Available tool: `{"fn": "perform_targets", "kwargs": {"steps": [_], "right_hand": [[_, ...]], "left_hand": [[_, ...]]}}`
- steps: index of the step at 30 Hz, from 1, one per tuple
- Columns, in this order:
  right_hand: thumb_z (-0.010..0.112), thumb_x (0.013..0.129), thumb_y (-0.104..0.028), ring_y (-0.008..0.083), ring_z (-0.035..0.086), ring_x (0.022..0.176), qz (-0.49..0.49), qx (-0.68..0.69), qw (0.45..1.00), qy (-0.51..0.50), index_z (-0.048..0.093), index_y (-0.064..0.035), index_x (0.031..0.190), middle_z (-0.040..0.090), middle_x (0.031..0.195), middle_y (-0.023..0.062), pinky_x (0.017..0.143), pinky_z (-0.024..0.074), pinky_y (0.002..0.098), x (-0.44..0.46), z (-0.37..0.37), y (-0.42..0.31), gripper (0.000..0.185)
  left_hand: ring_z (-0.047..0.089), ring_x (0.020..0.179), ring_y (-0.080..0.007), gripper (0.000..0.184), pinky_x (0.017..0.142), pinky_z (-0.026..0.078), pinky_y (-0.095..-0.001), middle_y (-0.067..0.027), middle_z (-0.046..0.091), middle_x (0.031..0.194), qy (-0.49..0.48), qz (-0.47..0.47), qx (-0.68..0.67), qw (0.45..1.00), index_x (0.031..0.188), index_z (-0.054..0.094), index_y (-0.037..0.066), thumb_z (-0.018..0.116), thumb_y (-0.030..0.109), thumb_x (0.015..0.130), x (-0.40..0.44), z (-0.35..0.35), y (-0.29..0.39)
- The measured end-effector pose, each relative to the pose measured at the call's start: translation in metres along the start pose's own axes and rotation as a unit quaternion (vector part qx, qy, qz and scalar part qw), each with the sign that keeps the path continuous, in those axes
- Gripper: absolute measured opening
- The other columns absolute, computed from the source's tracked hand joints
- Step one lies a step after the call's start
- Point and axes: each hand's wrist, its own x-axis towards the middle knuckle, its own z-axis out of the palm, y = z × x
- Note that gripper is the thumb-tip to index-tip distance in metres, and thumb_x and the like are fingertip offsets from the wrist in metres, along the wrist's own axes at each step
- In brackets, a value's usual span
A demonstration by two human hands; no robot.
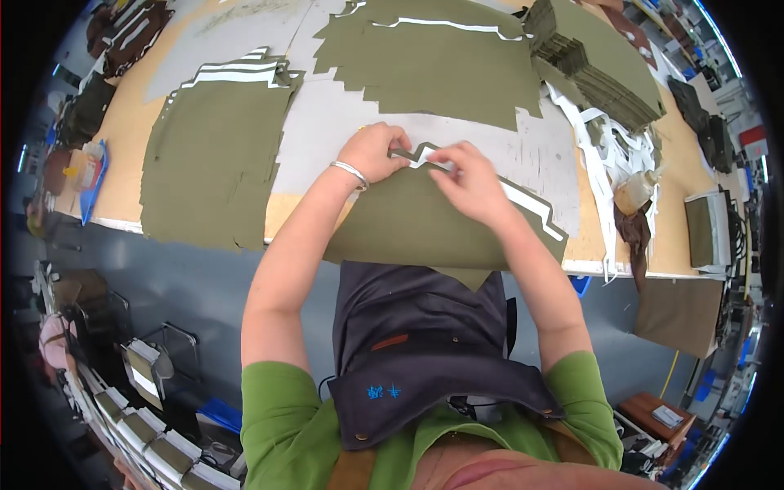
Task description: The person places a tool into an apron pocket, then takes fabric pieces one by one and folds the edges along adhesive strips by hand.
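Note:
An olive fabric piece (425,220) lies at the table's front edge in front of me, with part hanging over the edge. A white stepped strip (531,202) runs along its notched upper edge. My left hand (374,153), with a bracelet at the wrist, is closed, its fingertips pinching the fabric at the left end of the strip. My right hand (471,181) has its thumb and fingertips bent together on the strip near its middle, just right of the left hand. The fingers hide part of the strip.
A stack of olive pieces with white strips (216,147) lies to the left. Farther back is a wide olive fabric stack (433,65), beside a taller stack (604,57). White strips (600,155) hang over the table edge at right, near a plastic bottle (634,193).

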Motion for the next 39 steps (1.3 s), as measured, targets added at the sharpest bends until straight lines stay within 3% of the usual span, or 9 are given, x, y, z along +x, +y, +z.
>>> {"fn": "perform_targets", "kwargs": {"steps": [4, 10, 12, 16, 18, 21, 24, 36, 39], "right_hand": [[0.067, 0.087, -0.013, 0.0259, 0.063, 0.086, 0.031, -0.073, 0.997, 0.006, 0.069, -0.0125, 0.103, 0.058, 0.106, 0.0100, 0.079, 0.0532, 0.0377, 0.021, 0.031, 0.011, 0.016], [0.064, 0.085, -0.011, 0.0275, 0.062, 0.089, 0.002, -0.132, 0.991, -0.012, 0.069, -0.0148, 0.099, 0.057, 0.103, 0.0076, 0.079, 0.0536, 0.0388, 0.017, 0.029, 0.008, 0.015], [0.064, 0.084, -0.009, 0.0271, 0.062, 0.088, -0.089, -0.217, 0.972, -0.010, 0.069, -0.0152, 0.099, 0.057, 0.101, 0.0075, 0.078, 0.0538, 0.0388, 0.016, 0.029, 0.009, 0.017], [0.065, 0.082, -0.011, 0.0268, 0.062, 0.087, -0.122, -0.285, 0.951, 0.005, 0.070, -0.0134, 0.096, 0.059, 0.099, 0.0064, 0.079, 0.0542, 0.0400, 0.019, 0.012, 0.003, 0.016], [0.066, 0.082, -0.013, 0.0270, 0.063, 0.087, -0.132, -0.260, 0.954, 0.067, 0.070, -0.0118, 0.095, 0.061, 0.101, 0.0057, 0.079, 0.0543, 0.0407, 0.029, 0.012, 0.011, 0.013], [0.070, 0.082, -0.016, 0.0268, 0.064, 0.086, 0.033, -0.172, 0.984, -0.044, 0.070, -0.0107, 0.095, 0.063, 0.105, 0.0062, 0.080, 0.0537, 0.0404, 0.043, 0.005, 0.009, 0.014], [0.072, 0.083, -0.017, 0.0265, 0.064, 0.085, 0.053, -0.143, 0.981, -0.123, 0.070, -0.0111, 0.099, 0.064, 0.107, 0.0076, 0.080, 0.0529, 0.0390, 0.055, -0.007, 0.013, 0.018], [0.066, 0.088, -0.013, 0.0253, 0.063, 0.093, 0.023, -0.140, 0.987, -0.079, 0.066, -0.0118, 0.098, 0.060, 0.102, 0.0065, 0.082, 0.0515, 0.0376, 0.043, -0.011, 0.015, 0.010], [0.067, 0.087, -0.013, 0.0258, 0.061, 0.095, -0.009, -0.078, 0.996, 0.042, 0.067, -0.0134, 0.100, 0.059, 0.103, 0.0066, 0.082, 0.0513, 0.0380, 0.028, -0.007, 0.015, 0.013]], "left_hand": [[0.056, 0.096, -0.0257, 0.008, 0.087, 0.048, -0.0356, -0.0044, 0.062, 0.091, 0.025, 0.089, -0.007, 0.996, 0.088, 0.075, 0.012, 0.074, 0.012, 0.080, 0.000, 0.001, -0.019], [0.054, 0.095, -0.0246, 0.015, 0.088, 0.047, -0.0379, -0.0003, 0.063, 0.096, 0.034, 0.122, 0.016, 0.992, 0.087, 0.077, 0.017, 0.069, 0.007, 0.080, -0.008, 0.001, -0.028], [0.053, 0.098, -0.0231, 0.016, 0.089, 0.045, -0.0370, 0.0009, 0.062, 0.099, 0.089, 0.171, 0.108, 0.975, 0.091, 0.077, 0.017, 0.068, 0.008, 0.080, -0.016, 0.003, -0.027], [0.054, 0.105, -0.0206, 0.021, 0.089, 0.044, -0.0374, 0.0006, 0.062, 0.105, 0.206, 0.252, 0.300, 0.897, 0.098, 0.075, 0.014, 0.063, 0.012, 0.081, -0.040, 0.019, -0.001], [0.055, 0.107, -0.0205, 0.027, 0.087, 0.044, -0.0373, -0.0011, 0.062, 0.108, 0.184, 0.208, 0.325, 0.904, 0.106, 0.071, 0.011, 0.059, 0.011, 0.082, -0.049, 0.033, 0.004], [0.057, 0.105, -0.0215, 0.030, 0.084, 0.045, -0.0377, -0.0007, 0.063, 0.108, 0.196, 0.161, 0.267, 0.930, 0.109, 0.070, 0.011, 0.059, 0.008, 0.081, -0.052, 0.044, 0.003], [0.058, 0.101, -0.0227, 0.034, 0.082, 0.045, -0.0383, -0.0005, 0.063, 0.107, 0.202, 0.125, 0.205, 0.949, 0.110, 0.070, 0.013, 0.058, 0.004, 0.080, -0.053, 0.042, 0.006], [0.057, 0.100, -0.0231, 0.047, 0.083, 0.044, -0.0390, 0.0005, 0.063, 0.106, 0.198, 0.095, 0.189, 0.957, 0.117, 0.070, 0.021, 0.058, 0.001, 0.077, -0.057, 0.042, 0.013], [0.058, 0.100, -0.0219, 0.047, 0.083, 0.043, -0.0381, 0.0010, 0.063, 0.107, 0.201, 0.103, 0.222, 0.949, 0.118, 0.070, 0.022, 0.058, 0.003, 0.078, -0.058, 0.044, 0.013]]}}
